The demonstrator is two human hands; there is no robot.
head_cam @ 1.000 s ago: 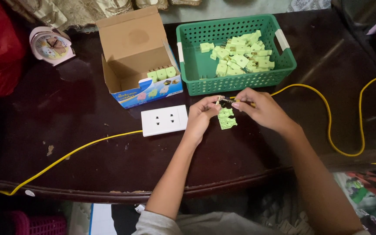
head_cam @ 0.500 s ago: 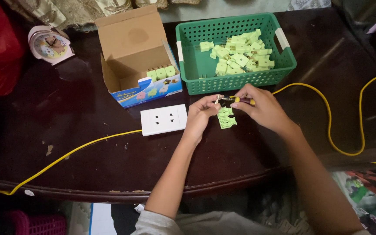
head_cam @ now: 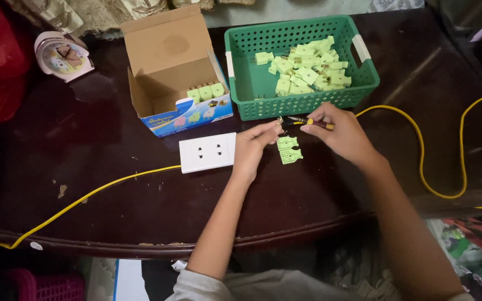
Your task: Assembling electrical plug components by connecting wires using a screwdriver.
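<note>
My left hand point(head_cam: 256, 146) pinches a small metal part at its fingertips, just right of a white socket plate point(head_cam: 207, 152). My right hand point(head_cam: 338, 132) grips a small screwdriver point(head_cam: 308, 121) with a yellow and black handle, its tip pointing left toward the pinched part. Between the two hands, two light green plug halves point(head_cam: 289, 150) lie open on the dark table. A yellow cable point(head_cam: 419, 150) runs out from under my right hand and loops to the right.
A green plastic basket point(head_cam: 252, 83) behind my hands holds several light green plugs point(head_cam: 308, 69). An open cardboard box point(head_cam: 174, 72) with a few green plugs stands at its left. A pink clock point(head_cam: 61, 56) sits far left. The table's curved front edge point(head_cam: 157, 239) is near.
Both hands stay almost in place; the fingertips and screwdriver shift only slightly over the green plug halves.
</note>
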